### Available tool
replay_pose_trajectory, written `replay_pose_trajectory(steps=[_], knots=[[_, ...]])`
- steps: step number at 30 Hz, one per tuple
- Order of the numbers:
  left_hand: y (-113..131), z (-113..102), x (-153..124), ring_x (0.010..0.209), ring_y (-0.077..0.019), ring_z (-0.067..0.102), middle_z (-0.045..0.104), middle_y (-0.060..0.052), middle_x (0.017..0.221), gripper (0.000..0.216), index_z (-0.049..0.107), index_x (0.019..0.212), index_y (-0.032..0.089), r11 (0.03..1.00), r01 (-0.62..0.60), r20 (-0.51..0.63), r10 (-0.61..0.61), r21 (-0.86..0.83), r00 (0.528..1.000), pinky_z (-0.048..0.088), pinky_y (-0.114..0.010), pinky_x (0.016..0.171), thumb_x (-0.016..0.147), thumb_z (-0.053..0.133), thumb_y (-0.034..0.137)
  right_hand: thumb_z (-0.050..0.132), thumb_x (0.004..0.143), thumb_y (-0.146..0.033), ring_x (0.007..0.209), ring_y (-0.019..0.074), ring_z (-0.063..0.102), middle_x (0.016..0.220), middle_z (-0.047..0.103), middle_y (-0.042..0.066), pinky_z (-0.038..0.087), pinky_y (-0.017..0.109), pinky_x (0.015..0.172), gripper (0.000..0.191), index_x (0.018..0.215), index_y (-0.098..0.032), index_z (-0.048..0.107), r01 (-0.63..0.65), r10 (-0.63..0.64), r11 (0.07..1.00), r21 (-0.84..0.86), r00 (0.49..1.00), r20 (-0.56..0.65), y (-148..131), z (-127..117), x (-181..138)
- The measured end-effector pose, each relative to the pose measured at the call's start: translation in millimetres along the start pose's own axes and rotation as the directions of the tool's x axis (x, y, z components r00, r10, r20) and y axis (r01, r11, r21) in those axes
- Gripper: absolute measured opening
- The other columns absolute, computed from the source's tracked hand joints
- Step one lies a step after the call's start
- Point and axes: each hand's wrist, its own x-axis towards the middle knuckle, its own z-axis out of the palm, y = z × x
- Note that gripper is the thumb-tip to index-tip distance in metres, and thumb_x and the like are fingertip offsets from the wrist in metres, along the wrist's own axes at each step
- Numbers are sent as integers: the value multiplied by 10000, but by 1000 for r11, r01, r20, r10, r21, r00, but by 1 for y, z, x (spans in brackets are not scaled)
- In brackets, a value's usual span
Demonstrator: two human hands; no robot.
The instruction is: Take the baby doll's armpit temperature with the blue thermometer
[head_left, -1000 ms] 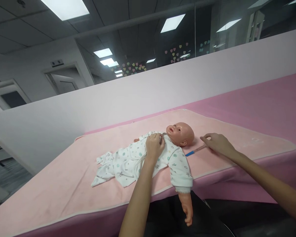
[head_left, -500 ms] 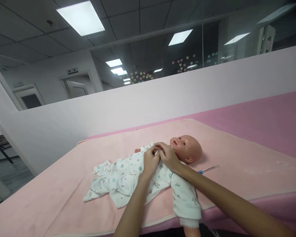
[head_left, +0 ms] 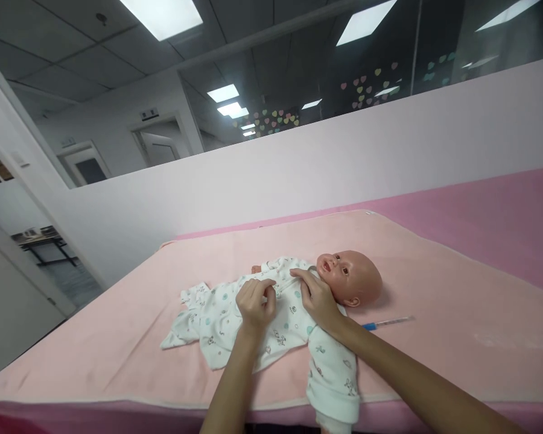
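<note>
Doll's near sleeve [head_left: 332, 374] across pink mat's [head_left: 131, 313] near edge; doll [head_left: 294, 319] face-up. Blue-ended tube [head_left: 389, 322] beside shoulder. Left hand [head_left: 256, 302] over chest, grip narrow; cannot tell if on cloth. Right hand [head_left: 320, 301] at collar, grip loosely spread. White wall [head_left: 271, 187] beyond far edge.

Bare human hands form the left grip [head_left: 256, 302] and the right grip [head_left: 319, 299], both of matching build, with slim fingers and narrow wrists. The left forearm [head_left: 233, 375] and the right forearm [head_left: 402, 369] are uncovered along their visible length, slender and smooth in outline, tapering toward the wrist. Fingernail detail is too small to read.
</note>
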Motion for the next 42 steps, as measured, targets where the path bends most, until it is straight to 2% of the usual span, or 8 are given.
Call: replay_pose_trajectory(steps=[9, 14, 21, 23, 26, 28, 34, 42], knots=[[25, -26, -17, 795, -153, 525, 586, -35, 825, 209, 548, 981, 200, 985, 122, 348, -158, 124, 924, 402, -273, 722, 828, 408, 223, 318, 750, -39, 949, 199, 560, 960, 615, 53, 436, 410, 880, 386, 1028, -209, 527, 110, -109, 994, -10, 994, 30, -17, -2, -3], [28, -23, -21, 845, -174, 512, 571, -58, 930, 226, 534, 1018, 205, 975, 98, 401, -172, 199, 900, 396, -310, 761, 842, 395, 231, 365, 763, -84, 830, 196, 568, 863, 625, 49, 384, 456, 905, 306, 976, -201, 550, 196, -187, 980, -34, 966, 177, -26, 3, -3], [22, -19, -5, 804, -178, 492, 564, -52, 866, 140, 525, 864, 185, 993, 99, 498, -116, 61, 859, 383, -316, 737, 766, 429, 159, 389, 755, -97, 840, 213, 544, 869, 604, 59, 398, 443, 865, 237, 902, -198, 545, 126, -113, 990, -68, 979, 167, -23, 6, -2], [12, -19, 11, 738, -161, 484, 549, -27, 770, 106, 520, 785, 184, 987, 157, 612, -102, -38, 784, 386, -290, 692, 707, 462, 139, 396, 763, -104, 844, 212, 542, 869, 599, 58, 413, 423, 841, 218, 896, -199, 541, 90, -77, 993, -75, 983, 165, -23, 6, -1], [-9, -17, 36, 615, -116, 448, 510, 11, 676, 72, 522, 725, 184, 906, 365, 828, -28, -216, 560, 370, -229, 569, 675, 484, 149, 419, 767, -113, 876, 212, 535, 909, 593, 59, 432, 389, 804, 201, 906, -202, 534, 45, -31, 995, -89, 988, 154, -23, 6, 0], [-20, -14, 44, 587, -97, 423, 487, 25, 653, 62, 532, 718, 177, 818, 496, 885, 34, -292, 464, 349, -205, 533, 669, 502, 154, 430, 771, -116, 893, 211, 533, 917, 590, 58, 436, 375, 794, 190, 902, -208, 531, 31, -17, 995, -94, 989, 146, -23, 6, 1], [-31, -9, 39, 605, -81, 401, 477, 26, 646, 42, 568, 710, 158, 613, 678, 874, 42, -405, 484, 334, -196, 565, 674, 573, 179, 446, 786, -117, 864, 199, 547, 844, 594, 56, 440, 351, 766, 122, 818, -202, 526, 38, -26, 995, -93, 992, 124, -26, 6, 1], [-35, -7, 37, 521, -66, 372, 446, 29, 551, 231, 616, 731, 125, 497, 762, 889, 42, -414, 456, 267, -197, 482, 671, 643, 347, 496, 784, -162, 829, 196, 555, 852, 614, 52, 439, 348, 733, 118, 879, -203, 552, 85, -73, 992, -97, 989, 129, -25, 4, 0]])
